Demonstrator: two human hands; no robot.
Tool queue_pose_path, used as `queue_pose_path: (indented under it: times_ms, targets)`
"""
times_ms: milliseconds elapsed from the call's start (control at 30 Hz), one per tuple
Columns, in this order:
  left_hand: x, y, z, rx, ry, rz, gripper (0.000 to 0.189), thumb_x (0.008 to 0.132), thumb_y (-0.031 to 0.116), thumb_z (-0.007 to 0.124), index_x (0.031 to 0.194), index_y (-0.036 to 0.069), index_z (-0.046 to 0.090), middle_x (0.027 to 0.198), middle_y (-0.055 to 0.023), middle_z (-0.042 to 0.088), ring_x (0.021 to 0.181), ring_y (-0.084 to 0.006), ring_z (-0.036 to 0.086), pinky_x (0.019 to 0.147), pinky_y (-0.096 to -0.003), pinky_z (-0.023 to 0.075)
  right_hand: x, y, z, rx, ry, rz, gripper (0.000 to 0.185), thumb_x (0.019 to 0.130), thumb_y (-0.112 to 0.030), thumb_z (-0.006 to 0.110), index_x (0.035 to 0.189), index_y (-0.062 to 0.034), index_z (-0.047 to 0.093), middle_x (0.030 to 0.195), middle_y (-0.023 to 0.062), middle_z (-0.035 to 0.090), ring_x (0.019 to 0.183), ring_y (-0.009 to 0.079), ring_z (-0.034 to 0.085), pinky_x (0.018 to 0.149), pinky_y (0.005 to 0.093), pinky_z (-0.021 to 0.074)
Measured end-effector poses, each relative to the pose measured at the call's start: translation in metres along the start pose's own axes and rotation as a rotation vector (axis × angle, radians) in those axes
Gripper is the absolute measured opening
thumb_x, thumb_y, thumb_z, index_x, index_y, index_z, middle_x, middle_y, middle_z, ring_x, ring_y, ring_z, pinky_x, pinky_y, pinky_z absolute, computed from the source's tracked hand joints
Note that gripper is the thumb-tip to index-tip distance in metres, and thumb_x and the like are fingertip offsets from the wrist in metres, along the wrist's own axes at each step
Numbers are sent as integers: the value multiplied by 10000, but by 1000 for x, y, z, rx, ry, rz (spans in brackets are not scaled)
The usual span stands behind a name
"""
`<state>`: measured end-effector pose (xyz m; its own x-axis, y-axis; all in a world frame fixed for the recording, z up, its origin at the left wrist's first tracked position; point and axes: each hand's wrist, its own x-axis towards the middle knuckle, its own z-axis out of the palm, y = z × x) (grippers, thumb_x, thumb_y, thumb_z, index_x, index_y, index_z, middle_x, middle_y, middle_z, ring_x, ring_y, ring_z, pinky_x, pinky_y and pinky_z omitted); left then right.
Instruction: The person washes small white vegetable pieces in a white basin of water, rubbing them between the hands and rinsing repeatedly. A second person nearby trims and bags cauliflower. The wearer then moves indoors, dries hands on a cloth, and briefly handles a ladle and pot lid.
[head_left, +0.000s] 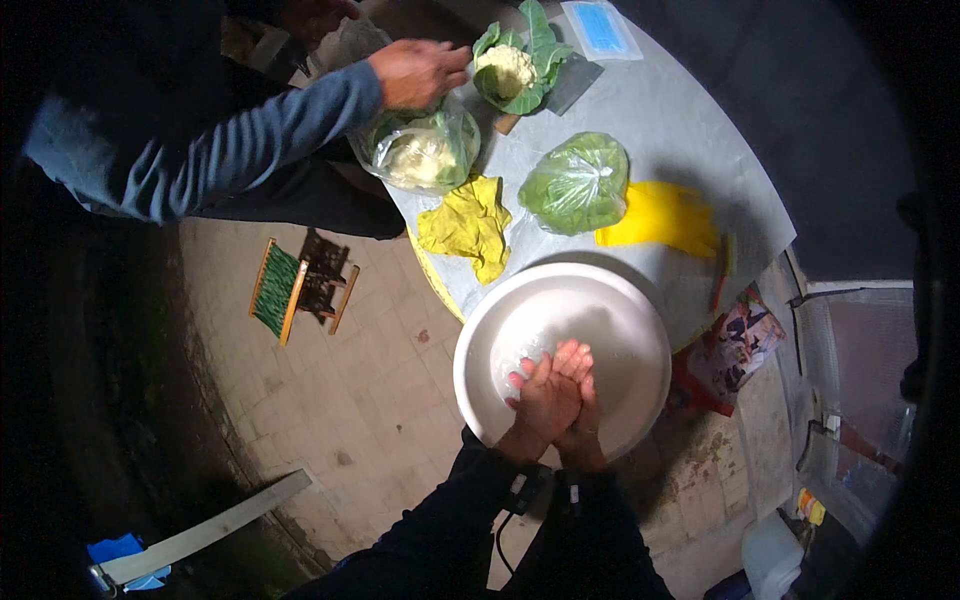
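Observation:
My left hand (546, 401) and my right hand (586, 412) are pressed together over a large white basin (652, 360) that stands at the round table's near edge. Both look wet, and no object shows between them. Water glints inside the basin beside the fingers. Beyond the basin lie a crumpled yellow cloth (469, 225), a bagged green vegetable (576, 184) and a yellow rubber glove (660, 217). A cauliflower with leaves (506, 69) sits farther back, beside a cleaver's broad blade (574, 82).
At the upper left, another person's hand (420, 73) reaches over a bagged cauliflower (420, 159) towards the leafy one. A packaged blue mask (600, 28) lies at the table's far side. A folding stool (279, 296) stands on the paving; a printed bag (739, 345) is right of the basin.

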<state>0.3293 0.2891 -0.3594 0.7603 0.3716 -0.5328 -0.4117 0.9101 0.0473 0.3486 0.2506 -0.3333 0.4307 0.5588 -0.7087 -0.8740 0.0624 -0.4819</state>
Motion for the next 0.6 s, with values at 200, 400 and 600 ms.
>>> queue_pose_path:
  times_ms: [200,400,600]
  targets:
    - [10,17,10,407,-22,9,539,1024,390,273,1339,-37,362,1101,-180,599,911,-195,597,828,-293,510,14,2,-21,297,-216,205,480,934,-443,506,1171,-26,487,932,157,598,839,263,610,765,402,528]
    - [11,7,-16,967,42,17,407,998,278,447,1289,-4,422,1037,-145,616,823,-149,617,725,-252,539,17,39,-44,-125,-263,-226,440,962,-434,470,1153,-40,513,956,141,609,899,287,608,803,412,499]
    - [19,36,-41,2135,-292,696,485,900,222,606,1304,4,449,1296,-221,474,1075,-386,552,911,-428,473,54,23,-90,-714,225,-170,366,973,-340,482,1038,7,580,916,97,611,886,223,590,773,396,472]
